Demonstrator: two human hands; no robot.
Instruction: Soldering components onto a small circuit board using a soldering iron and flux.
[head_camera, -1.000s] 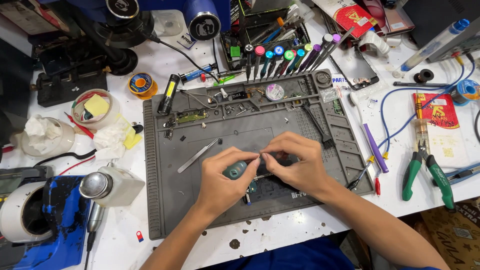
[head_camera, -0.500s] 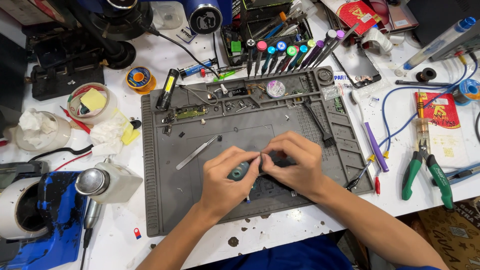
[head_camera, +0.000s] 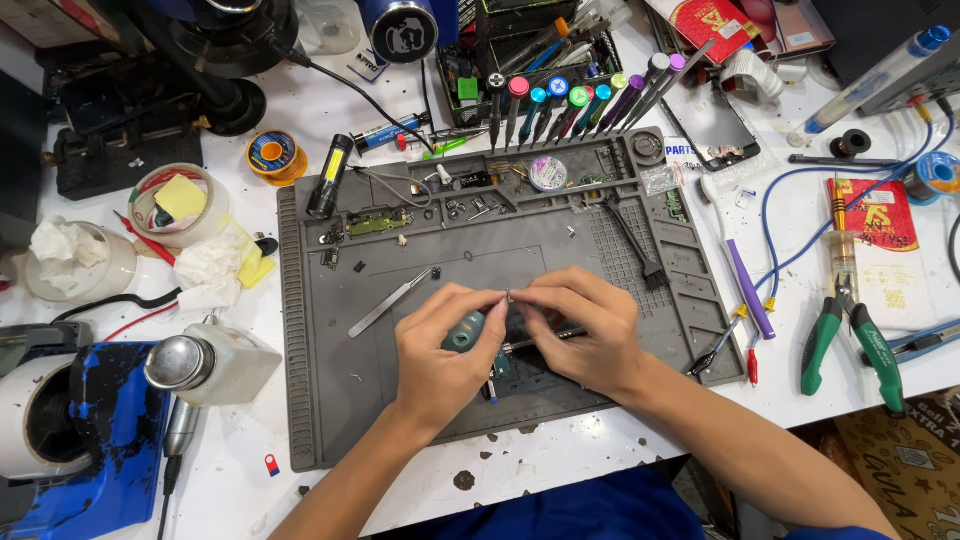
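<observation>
My left hand and my right hand hover over the middle of a grey work mat. Their thumbs and forefingers meet and pinch a tiny metal part. A teal-handled screwdriver lies under my left palm, its shaft running right beneath my right hand. A dark flat device rests on the mat, mostly hidden by both hands. Metal tweezers lie on the mat just left of my left hand.
At the mat's far edge are small parts, a green circuit strip and a black brush. Behind stands a rack of colour-capped screwdrivers. Green-handled pliers and a purple tool lie right; a tape roll lies left.
Both hands stay over the mat's centre with fingertips still together; they shift only slightly. The view has tilted a little.
</observation>
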